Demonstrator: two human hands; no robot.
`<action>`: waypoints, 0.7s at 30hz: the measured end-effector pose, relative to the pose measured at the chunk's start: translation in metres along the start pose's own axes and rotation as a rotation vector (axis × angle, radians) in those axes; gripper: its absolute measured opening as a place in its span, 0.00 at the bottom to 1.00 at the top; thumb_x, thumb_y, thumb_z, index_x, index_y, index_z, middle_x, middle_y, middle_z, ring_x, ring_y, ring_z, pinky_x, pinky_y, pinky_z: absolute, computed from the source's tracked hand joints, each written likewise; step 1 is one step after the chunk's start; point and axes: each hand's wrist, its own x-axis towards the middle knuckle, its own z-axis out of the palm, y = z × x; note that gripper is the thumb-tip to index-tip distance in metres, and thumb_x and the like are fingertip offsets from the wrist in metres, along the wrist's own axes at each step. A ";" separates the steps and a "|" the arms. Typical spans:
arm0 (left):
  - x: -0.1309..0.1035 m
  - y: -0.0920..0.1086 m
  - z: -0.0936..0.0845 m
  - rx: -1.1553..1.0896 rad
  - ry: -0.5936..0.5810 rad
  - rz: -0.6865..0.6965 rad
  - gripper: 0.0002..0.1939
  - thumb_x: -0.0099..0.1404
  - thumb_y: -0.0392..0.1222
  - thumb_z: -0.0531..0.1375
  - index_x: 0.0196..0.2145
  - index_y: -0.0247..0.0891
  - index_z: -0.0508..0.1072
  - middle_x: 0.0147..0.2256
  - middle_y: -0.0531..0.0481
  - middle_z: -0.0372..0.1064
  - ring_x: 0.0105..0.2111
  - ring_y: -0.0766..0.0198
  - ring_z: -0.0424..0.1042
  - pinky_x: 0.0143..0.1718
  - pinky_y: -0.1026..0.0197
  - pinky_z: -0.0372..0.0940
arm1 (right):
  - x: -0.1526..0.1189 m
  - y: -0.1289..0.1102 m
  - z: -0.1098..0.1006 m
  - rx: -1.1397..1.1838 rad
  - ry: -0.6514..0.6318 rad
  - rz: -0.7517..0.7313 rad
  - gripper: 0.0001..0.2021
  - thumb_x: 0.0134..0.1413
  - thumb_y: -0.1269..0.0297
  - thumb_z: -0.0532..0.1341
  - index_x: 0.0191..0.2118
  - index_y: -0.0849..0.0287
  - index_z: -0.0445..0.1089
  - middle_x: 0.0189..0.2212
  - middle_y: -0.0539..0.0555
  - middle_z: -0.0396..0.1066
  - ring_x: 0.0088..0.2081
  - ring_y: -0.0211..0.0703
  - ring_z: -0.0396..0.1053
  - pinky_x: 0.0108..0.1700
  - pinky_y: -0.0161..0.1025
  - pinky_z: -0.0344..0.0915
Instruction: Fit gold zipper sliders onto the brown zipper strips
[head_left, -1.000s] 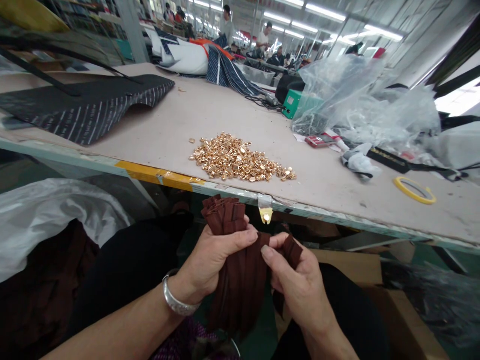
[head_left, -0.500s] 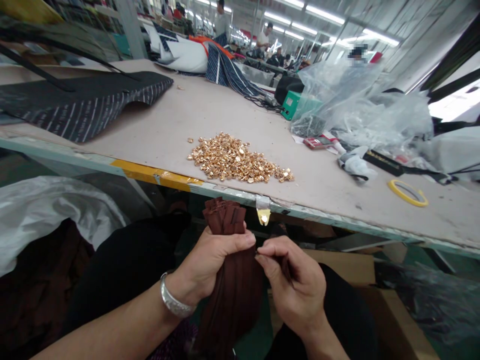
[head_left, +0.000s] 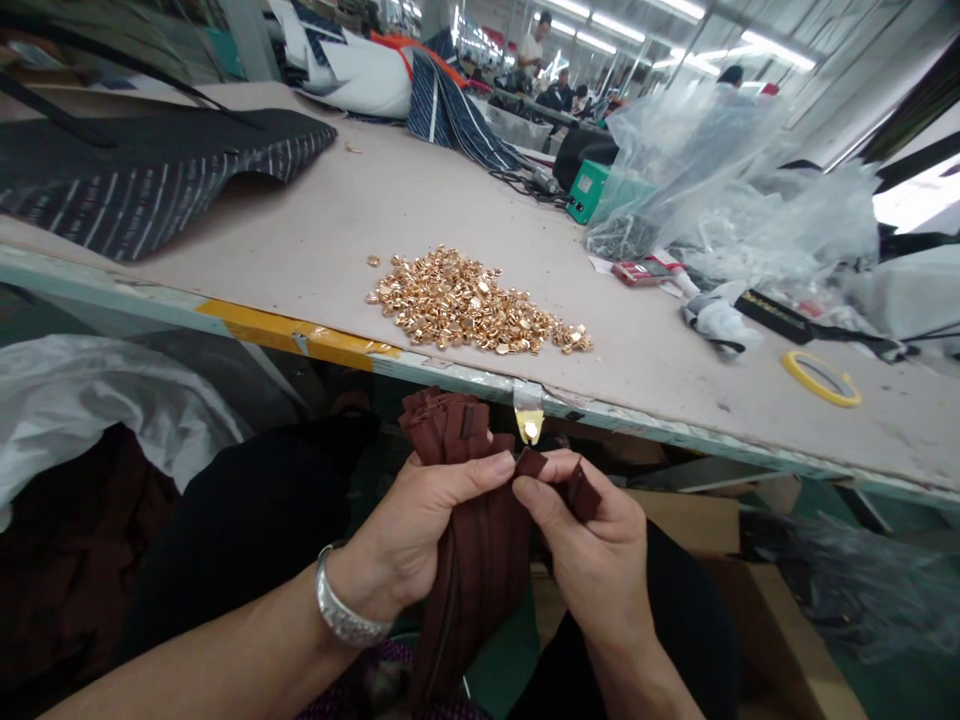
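My left hand (head_left: 412, 530) is closed round a thick bundle of brown zipper tapes (head_left: 484, 545), thumb across the front; their stacked ends stick up above it. My right hand (head_left: 596, 550) pinches a brown tape end (head_left: 531, 462) right beside my left thumb. A second brown flap (head_left: 582, 492) shows between its fingers. Just above them, a small yellow holder (head_left: 529, 426) is fixed with clear tape to the table edge, with a shiny gold piece in it. Small gold metal pieces, apparently zipper sliders (head_left: 472, 308), lie heaped on the table behind.
The table (head_left: 300, 220) carries dark striped fabric (head_left: 150, 200) at left, a green box (head_left: 589, 190), clear plastic bags (head_left: 697, 180) and a yellow tape roll (head_left: 819, 380) at right. Below stands a cardboard box (head_left: 780, 640). A person (head_left: 534, 50) is far behind.
My right hand has risen slightly, and a brown tape end now shows between its fingers by my left thumb. My left hand keeps its grip on the bundle. The view has shifted a little.
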 end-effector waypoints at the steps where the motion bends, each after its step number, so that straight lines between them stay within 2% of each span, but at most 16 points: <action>1: 0.000 0.001 0.001 -0.007 0.000 -0.019 0.08 0.47 0.30 0.71 0.28 0.32 0.78 0.25 0.48 0.77 0.24 0.63 0.75 0.27 0.64 0.71 | 0.001 -0.001 0.000 0.092 0.004 0.089 0.07 0.53 0.61 0.67 0.29 0.58 0.73 0.23 0.47 0.66 0.23 0.33 0.60 0.24 0.30 0.61; 3: 0.001 0.003 0.002 0.000 0.001 -0.039 0.06 0.49 0.30 0.69 0.28 0.32 0.78 0.25 0.46 0.77 0.24 0.62 0.75 0.28 0.62 0.71 | 0.003 -0.003 -0.001 0.279 0.018 0.264 0.10 0.53 0.57 0.66 0.31 0.59 0.71 0.22 0.46 0.65 0.16 0.26 0.48 0.15 0.25 0.48; 5: 0.002 0.005 0.003 0.020 -0.016 -0.046 0.06 0.50 0.30 0.68 0.29 0.31 0.78 0.26 0.46 0.77 0.24 0.62 0.75 0.29 0.61 0.71 | 0.007 -0.005 -0.003 0.403 0.018 0.365 0.12 0.52 0.57 0.67 0.30 0.59 0.68 0.22 0.45 0.66 0.14 0.23 0.39 0.12 0.23 0.39; 6: 0.003 0.006 0.004 0.028 -0.031 -0.045 0.06 0.50 0.29 0.68 0.29 0.31 0.78 0.25 0.47 0.77 0.24 0.62 0.75 0.29 0.61 0.71 | 0.009 -0.005 -0.004 0.438 0.013 0.390 0.13 0.50 0.58 0.68 0.29 0.59 0.65 0.22 0.45 0.67 0.14 0.22 0.38 0.12 0.22 0.37; 9: 0.004 0.007 0.006 0.036 -0.064 -0.044 0.06 0.50 0.30 0.68 0.29 0.30 0.78 0.25 0.47 0.76 0.24 0.62 0.75 0.32 0.60 0.71 | 0.014 -0.006 -0.005 0.465 0.013 0.420 0.16 0.47 0.60 0.69 0.26 0.58 0.60 0.20 0.43 0.64 0.14 0.22 0.39 0.12 0.21 0.39; 12: 0.005 0.007 0.007 0.040 -0.042 -0.032 0.08 0.48 0.29 0.68 0.29 0.30 0.78 0.26 0.46 0.77 0.26 0.62 0.75 0.33 0.60 0.71 | 0.017 -0.006 -0.005 0.450 0.023 0.433 0.16 0.46 0.61 0.69 0.25 0.58 0.59 0.19 0.41 0.62 0.14 0.22 0.39 0.12 0.21 0.40; 15: 0.005 0.008 0.008 0.048 -0.027 -0.009 0.08 0.47 0.29 0.69 0.28 0.32 0.77 0.26 0.47 0.77 0.25 0.62 0.75 0.31 0.62 0.70 | 0.018 -0.007 -0.006 0.458 0.025 0.447 0.17 0.45 0.63 0.69 0.25 0.58 0.58 0.18 0.41 0.61 0.14 0.22 0.38 0.13 0.21 0.40; 18: 0.006 0.009 0.010 0.043 -0.062 -0.004 0.06 0.47 0.29 0.68 0.26 0.32 0.78 0.22 0.48 0.76 0.22 0.63 0.74 0.27 0.63 0.70 | 0.019 -0.008 -0.007 0.455 0.019 0.461 0.17 0.44 0.63 0.69 0.25 0.57 0.58 0.17 0.41 0.60 0.13 0.22 0.38 0.12 0.20 0.40; 21: 0.006 0.009 0.013 0.040 -0.077 0.000 0.07 0.46 0.28 0.68 0.26 0.32 0.78 0.22 0.49 0.75 0.22 0.64 0.73 0.28 0.63 0.69 | 0.020 -0.007 -0.007 0.444 0.021 0.472 0.17 0.44 0.63 0.69 0.25 0.58 0.58 0.17 0.41 0.61 0.13 0.22 0.39 0.12 0.20 0.40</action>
